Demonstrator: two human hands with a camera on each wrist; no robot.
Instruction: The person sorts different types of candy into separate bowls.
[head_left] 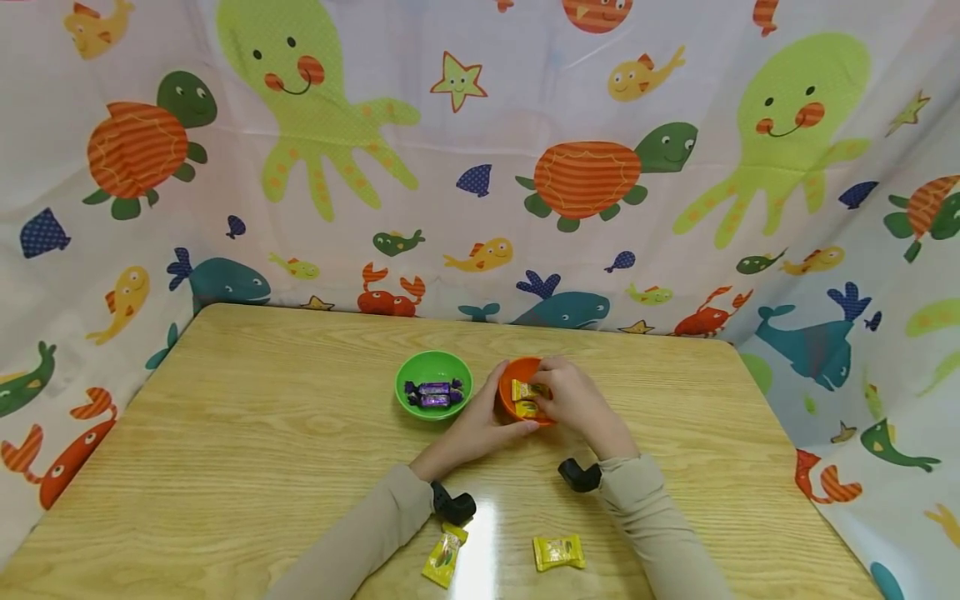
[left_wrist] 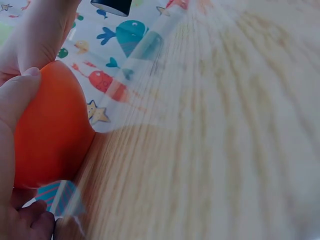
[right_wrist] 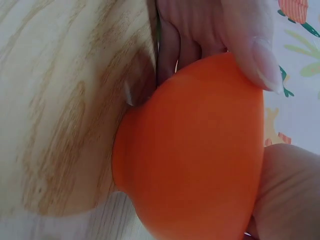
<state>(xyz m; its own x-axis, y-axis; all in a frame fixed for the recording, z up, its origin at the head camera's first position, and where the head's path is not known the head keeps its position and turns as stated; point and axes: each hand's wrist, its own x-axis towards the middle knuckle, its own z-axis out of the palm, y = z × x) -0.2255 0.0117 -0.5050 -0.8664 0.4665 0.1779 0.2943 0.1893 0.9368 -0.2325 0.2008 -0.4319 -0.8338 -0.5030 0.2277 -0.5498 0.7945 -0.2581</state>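
Note:
My left hand (head_left: 480,425) grips an orange bowl (right_wrist: 195,150), thumb over the near rim and fingers round its left side. The bowl stands upright on the table. Inside lie yellow wrapped candies (head_left: 527,409). My right hand (head_left: 577,400) reaches over the right rim into the bowl, its thumb and fingertips pinching the end of one yellow candy (head_left: 521,389). In both wrist views the bowl's wall hides the candies. Close to the left hand's fingers is a green bowl (head_left: 407,369) holding purple wrapped candies (head_left: 435,401).
Two more yellow candies lie near the table's front: one (head_left: 445,556) beside the left sleeve, the other (head_left: 558,552) left of the right sleeve. The wooden table (head_left: 262,433) ends at a patterned curtain (head_left: 465,225) behind and at the sides. Each wrist carries a black camera (head_left: 453,505).

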